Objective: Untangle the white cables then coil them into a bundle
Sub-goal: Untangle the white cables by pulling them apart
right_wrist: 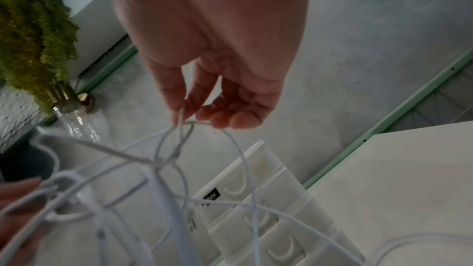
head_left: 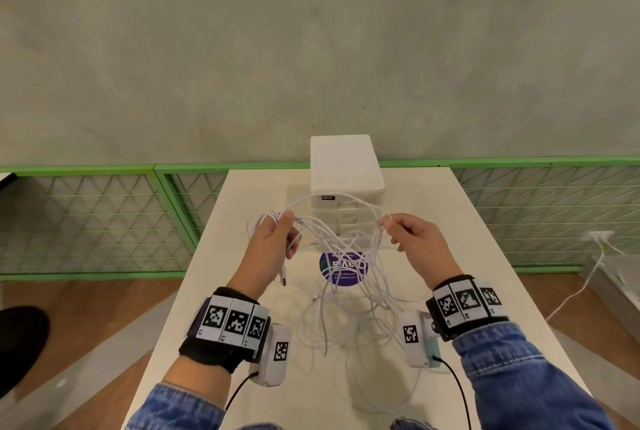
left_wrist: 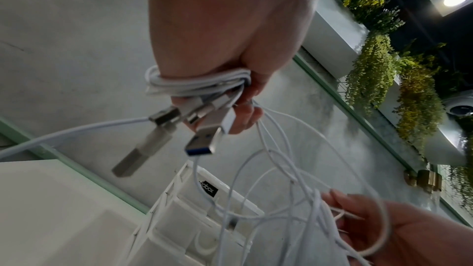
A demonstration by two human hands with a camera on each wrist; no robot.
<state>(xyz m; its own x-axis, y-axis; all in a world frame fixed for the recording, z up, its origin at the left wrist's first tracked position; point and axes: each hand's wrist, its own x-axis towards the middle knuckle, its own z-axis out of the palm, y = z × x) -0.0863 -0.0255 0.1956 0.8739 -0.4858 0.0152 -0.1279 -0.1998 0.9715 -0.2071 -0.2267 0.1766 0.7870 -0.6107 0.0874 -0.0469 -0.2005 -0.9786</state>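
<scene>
While the left hand grips several coiled turns of white cables, the right hand pinches one strand. Untangling is under way. Next, probably, that strand must be drawn free of the knot.

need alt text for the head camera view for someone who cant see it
Two hands hold a tangle of white cables above a white table: the left hand grips gathered loops, the right hand pinches a strand. Loose cable trails onto the table, over a round purple sticker, with a white drawer box behind.
</scene>
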